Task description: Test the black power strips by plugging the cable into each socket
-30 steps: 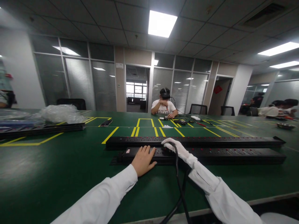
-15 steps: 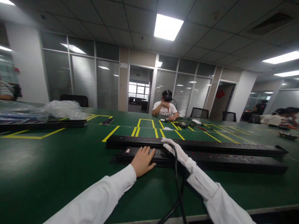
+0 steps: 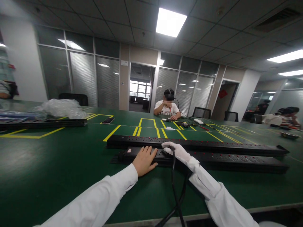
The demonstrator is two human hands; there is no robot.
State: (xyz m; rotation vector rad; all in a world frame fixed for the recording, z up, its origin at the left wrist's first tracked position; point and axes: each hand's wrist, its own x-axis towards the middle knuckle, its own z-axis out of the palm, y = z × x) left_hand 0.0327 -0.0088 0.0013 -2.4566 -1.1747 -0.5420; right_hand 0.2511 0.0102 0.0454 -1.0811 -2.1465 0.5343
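Two long black power strips with rows of red-marked sockets lie parallel on the green table, the far strip (image 3: 227,146) behind the near strip (image 3: 239,160). My left hand (image 3: 144,160), bare, lies flat with fingers spread on the left part of the near strip, beside a small white label (image 3: 129,150). My right hand (image 3: 177,152), in a white glove, is closed around the end of a black power cable (image 3: 174,179) above the near strip's sockets. The cable end is hidden inside the fingers. The cable hangs toward the table's front edge.
Across the table (image 3: 71,170) sits a person (image 3: 167,105) in a headset, near tangled cables (image 3: 187,124). Plastic wrap (image 3: 61,108) and a dark strip (image 3: 71,123) lie at left. A phone (image 3: 108,120) rests by yellow tape lines (image 3: 112,133).
My right hand has shifted slightly left, its fingers drawn in more over the near strip, and the cable has swung left with it. My left hand stays on the strip.
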